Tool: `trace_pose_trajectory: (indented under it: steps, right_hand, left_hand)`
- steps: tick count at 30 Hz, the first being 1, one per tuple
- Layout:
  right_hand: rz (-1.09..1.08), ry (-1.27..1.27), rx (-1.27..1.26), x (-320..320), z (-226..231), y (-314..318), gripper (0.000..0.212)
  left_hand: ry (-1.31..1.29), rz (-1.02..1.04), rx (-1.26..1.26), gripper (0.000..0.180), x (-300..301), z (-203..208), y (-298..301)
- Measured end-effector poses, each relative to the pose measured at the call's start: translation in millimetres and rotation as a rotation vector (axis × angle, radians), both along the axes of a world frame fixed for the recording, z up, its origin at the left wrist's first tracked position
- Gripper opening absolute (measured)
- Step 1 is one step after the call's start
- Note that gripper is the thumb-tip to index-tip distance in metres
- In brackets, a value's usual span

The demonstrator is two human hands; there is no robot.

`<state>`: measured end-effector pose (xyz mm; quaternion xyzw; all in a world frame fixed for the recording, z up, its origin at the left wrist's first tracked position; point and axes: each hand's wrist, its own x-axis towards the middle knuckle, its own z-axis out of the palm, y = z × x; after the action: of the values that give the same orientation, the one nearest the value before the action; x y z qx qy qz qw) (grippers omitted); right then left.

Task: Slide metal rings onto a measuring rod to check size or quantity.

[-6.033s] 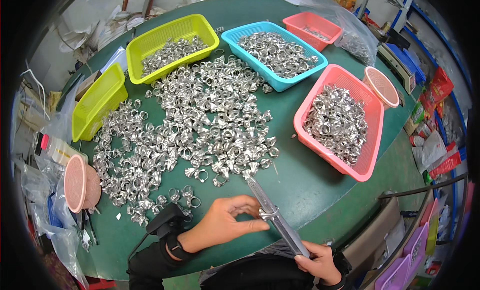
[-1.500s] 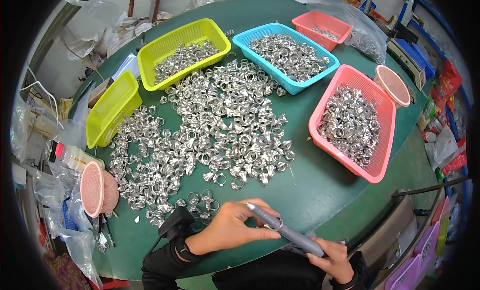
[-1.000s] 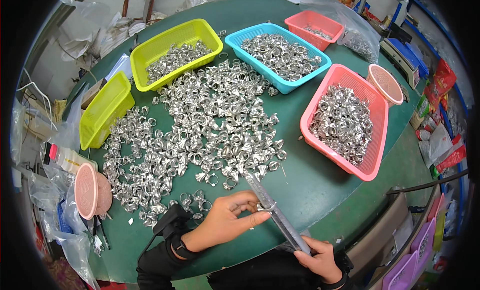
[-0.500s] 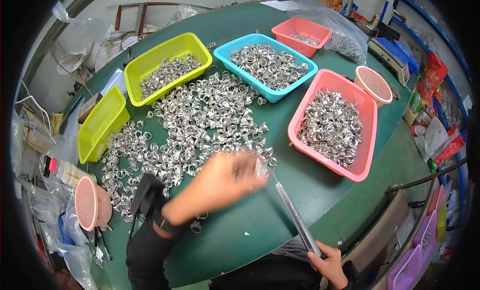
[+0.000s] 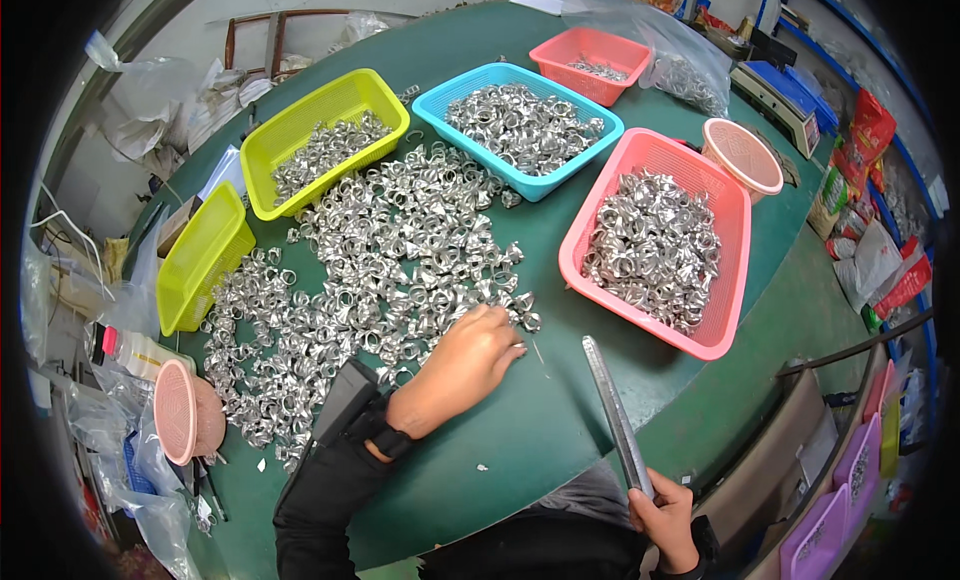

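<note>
My left hand [image 5: 462, 368] rests at the near right edge of a large pile of silvery metal rings [image 5: 400, 250]. Its fingers are curled down together at the table, and whatever lies under them is hidden. My right hand [image 5: 665, 520] is closed around the lower end of a tapered grey metal rod [image 5: 618, 420]. The rod points up and away over the green table [image 5: 520, 430], its tip in the gap between my left hand and a pink basket [image 5: 741, 270] full of rings.
A blue basket [image 5: 525, 186] and a yellow-green basket [image 5: 262, 170] hold rings behind the pile. A second yellow-green basket [image 5: 205, 260] leans at the left. A smaller pink basket [image 5: 622, 55] stands at the back, beside a plastic bag [image 5: 690, 75]. A scale [image 5: 785, 105] is far right.
My left hand, blurred earlier above the table near the rod's tip, has come down left to the pile's edge. The rod has swung right and away from that hand.
</note>
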<state>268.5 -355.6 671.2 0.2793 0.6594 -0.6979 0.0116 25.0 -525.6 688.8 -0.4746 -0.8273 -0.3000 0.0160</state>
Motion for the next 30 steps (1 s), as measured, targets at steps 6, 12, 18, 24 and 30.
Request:
trace_pose_trajectory:
  steps: [6,12,18,24,30]
  right_hand:
    - [0.193,0.073,0.313,-3.7,5.9,7.3,0.028]
    - [0.328,0.115,0.444,-13.0,14.8,4.5,0.028]
    - [0.363,0.150,0.530,-13.0,13.2,6.8,0.028]
    - [0.406,0.253,0.573,-24.7,24.8,-4.0,0.027]
    - [0.361,0.155,0.377,-31.4,22.4,-12.2,0.029]
  left_hand:
    - [-1.119,0.030,0.478,0.009,8.0,5.5,-21.6]
    - [-1.394,0.081,0.483,0.022,26.1,19.5,-25.4]
    - [-1.322,-0.020,0.417,0.043,31.3,17.9,-30.5]
    - [-1.474,-0.064,0.392,0.053,57.9,26.5,-20.5]
    - [-1.393,-0.093,0.271,0.051,60.3,20.6,-15.7]
